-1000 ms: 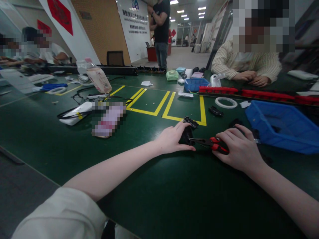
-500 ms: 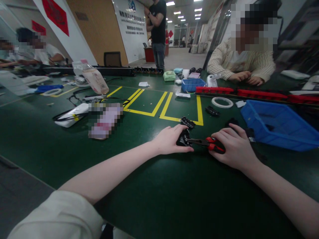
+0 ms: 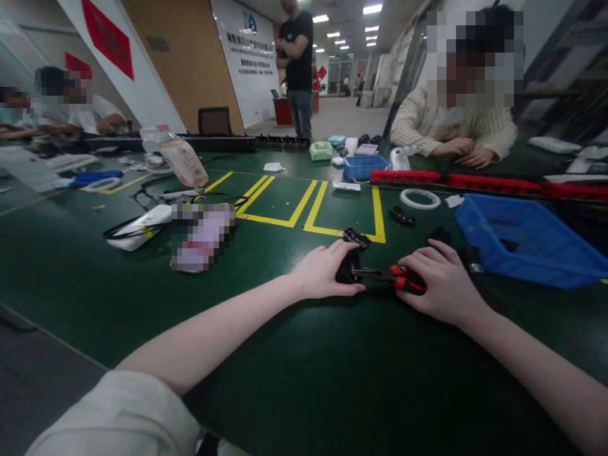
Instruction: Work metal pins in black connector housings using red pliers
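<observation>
My left hand (image 3: 325,269) grips a small black plastic part (image 3: 348,268) against the green table (image 3: 304,367), thumb on the near side and fingers on the far side. In my right hand (image 3: 441,282) is a pair of needle-nose pliers (image 3: 403,278) with red and black handles. Their jaws point left and reach the black part; what exactly sits between them is too small to make out. Just beyond my left fingertips lies a black ridged piece (image 3: 356,237). A similar black piece (image 3: 402,215) rests farther to the right.
At the right stands a large blue bin (image 3: 532,250), with a white ring (image 3: 420,199) behind it. A red strip (image 3: 475,182) runs along the back. To the left lie a phone (image 3: 204,237), a white pouch (image 3: 140,228) and a bottle (image 3: 183,158). A co-worker (image 3: 456,126) sits opposite.
The whole view has shifted slightly as the head moved. Both hands keep their grip on the black part and the pliers, with little visible movement.
</observation>
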A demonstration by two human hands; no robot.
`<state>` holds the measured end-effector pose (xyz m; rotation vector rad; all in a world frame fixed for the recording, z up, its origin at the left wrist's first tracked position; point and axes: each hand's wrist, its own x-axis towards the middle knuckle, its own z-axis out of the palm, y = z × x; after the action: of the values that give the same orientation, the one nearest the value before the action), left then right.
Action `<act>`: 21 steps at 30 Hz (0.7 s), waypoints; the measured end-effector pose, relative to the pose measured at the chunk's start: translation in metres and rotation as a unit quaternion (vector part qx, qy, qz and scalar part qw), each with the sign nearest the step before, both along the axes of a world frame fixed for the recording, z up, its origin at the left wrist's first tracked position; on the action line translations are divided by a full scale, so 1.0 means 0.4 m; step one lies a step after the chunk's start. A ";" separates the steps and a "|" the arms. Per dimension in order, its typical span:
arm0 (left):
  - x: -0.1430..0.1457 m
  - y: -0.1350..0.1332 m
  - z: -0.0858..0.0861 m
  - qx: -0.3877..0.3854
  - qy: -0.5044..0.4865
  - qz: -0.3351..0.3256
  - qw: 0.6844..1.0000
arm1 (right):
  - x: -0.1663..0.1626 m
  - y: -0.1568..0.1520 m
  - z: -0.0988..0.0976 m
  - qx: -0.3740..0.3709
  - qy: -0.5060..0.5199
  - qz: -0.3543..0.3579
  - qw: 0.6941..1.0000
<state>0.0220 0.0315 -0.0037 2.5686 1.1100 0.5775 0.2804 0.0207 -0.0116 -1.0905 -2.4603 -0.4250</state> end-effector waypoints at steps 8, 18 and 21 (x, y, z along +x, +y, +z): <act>-0.001 0.003 0.001 -0.005 0.003 -0.006 1.000 | 0.000 0.004 -0.010 -0.036 0.020 -0.005 0.999; -0.004 0.003 0.004 -0.018 0.012 -0.011 1.000 | -0.007 -0.012 -0.001 -0.004 0.024 -0.010 1.000; -0.005 0.004 0.002 -0.030 0.009 0.000 1.000 | -0.010 -0.016 -0.002 0.005 0.026 -0.018 0.999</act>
<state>0.0199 0.0331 -0.0027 2.5283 1.1167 0.5140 0.2762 0.0143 -0.0125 -1.1293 -2.3937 -0.4145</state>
